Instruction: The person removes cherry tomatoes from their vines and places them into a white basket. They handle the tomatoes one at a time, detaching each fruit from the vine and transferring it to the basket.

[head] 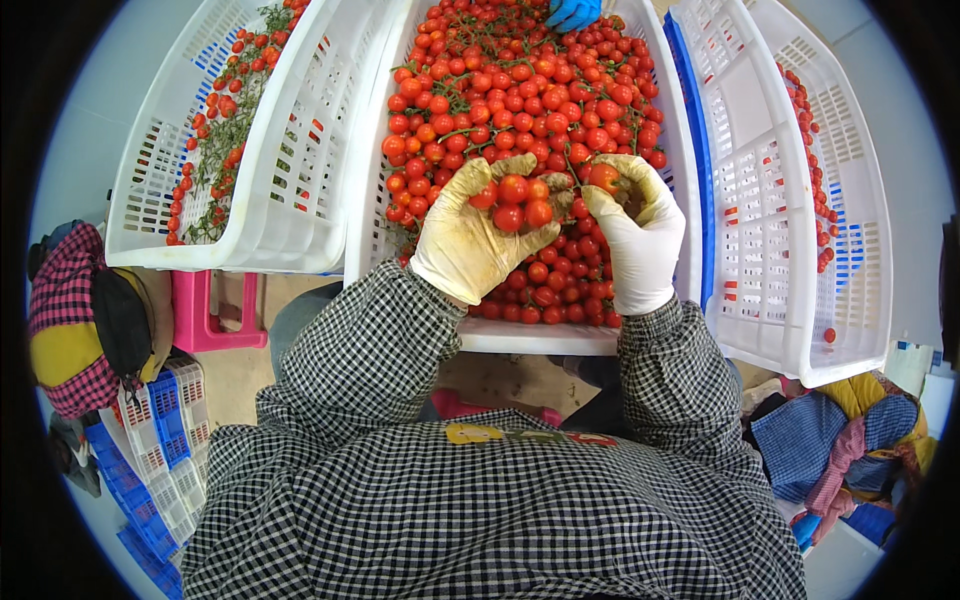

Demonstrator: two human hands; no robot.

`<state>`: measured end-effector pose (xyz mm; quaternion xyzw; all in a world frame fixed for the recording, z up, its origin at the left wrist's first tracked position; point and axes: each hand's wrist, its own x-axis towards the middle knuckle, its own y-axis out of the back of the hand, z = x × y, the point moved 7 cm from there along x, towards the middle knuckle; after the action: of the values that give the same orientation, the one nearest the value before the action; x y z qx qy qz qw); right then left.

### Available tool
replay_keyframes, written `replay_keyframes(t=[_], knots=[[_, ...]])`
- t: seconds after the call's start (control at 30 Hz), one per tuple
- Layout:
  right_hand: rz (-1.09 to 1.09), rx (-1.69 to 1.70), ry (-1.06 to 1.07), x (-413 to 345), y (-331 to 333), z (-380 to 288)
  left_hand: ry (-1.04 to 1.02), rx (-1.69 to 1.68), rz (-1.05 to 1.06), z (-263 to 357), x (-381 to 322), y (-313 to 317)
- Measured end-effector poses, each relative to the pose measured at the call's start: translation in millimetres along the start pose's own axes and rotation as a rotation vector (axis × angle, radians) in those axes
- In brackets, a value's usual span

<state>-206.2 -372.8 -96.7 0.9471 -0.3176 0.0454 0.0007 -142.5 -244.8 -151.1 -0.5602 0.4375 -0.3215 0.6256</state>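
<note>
My left hand [476,232], in a stained white glove, is turned palm up and cups several cherry tomatoes [512,189]. Close to its right, my right hand [634,225], gloved too, pinches a single orange-red tomato [604,178] at the fingertips; a thin green stem [572,169] runs beside them. Both hands are above a large white plastic crate [540,341] heaped with loose cherry tomatoes [525,97], with green stems among them. The undersides of the fingers of my right hand are partly hidden.
A white crate [232,251] at left holds stems and tomatoes. At right, another white crate [847,300] holds some tomatoes, beside a blue crate edge [694,142]. Another person's blue-gloved hand [574,13] reaches into the far end. A pink stool [217,311] and people in patterned clothing are at both sides.
</note>
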Motion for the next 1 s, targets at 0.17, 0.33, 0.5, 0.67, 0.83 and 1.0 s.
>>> replay_keyframes(t=[0.17, 0.33, 0.5, 0.67, 0.83, 1.0], knots=[[-0.264, -0.698, 0.537, -24.9, -40.5, -35.3, -0.265, 0.068, 0.155, 13.6, 0.8, 6.8], [-0.487, -0.971, 0.612, -51.4, -74.6, -20.1, -0.341, 0.299, 0.340, 13.5, -2.8, 15.9], [-0.575, -0.718, 0.471, -47.7, -65.5, -12.8, -0.312, 0.327, 0.354, 12.6, -2.0, 16.3], [-0.579, -0.077, -0.198, -41.4, -44.6, 0.0, -0.204, 0.065, 0.161, 6.2, 1.6, 5.8], [-0.240, 0.269, -0.311, -20.2, -16.2, -2.6, -0.131, -0.012, 0.012, -1.8, -0.1, -4.4], [-0.287, -0.589, 0.001, -9.6, -18.4, -6.8, -0.079, -0.067, -0.008, -10.6, -0.1, -5.8]])
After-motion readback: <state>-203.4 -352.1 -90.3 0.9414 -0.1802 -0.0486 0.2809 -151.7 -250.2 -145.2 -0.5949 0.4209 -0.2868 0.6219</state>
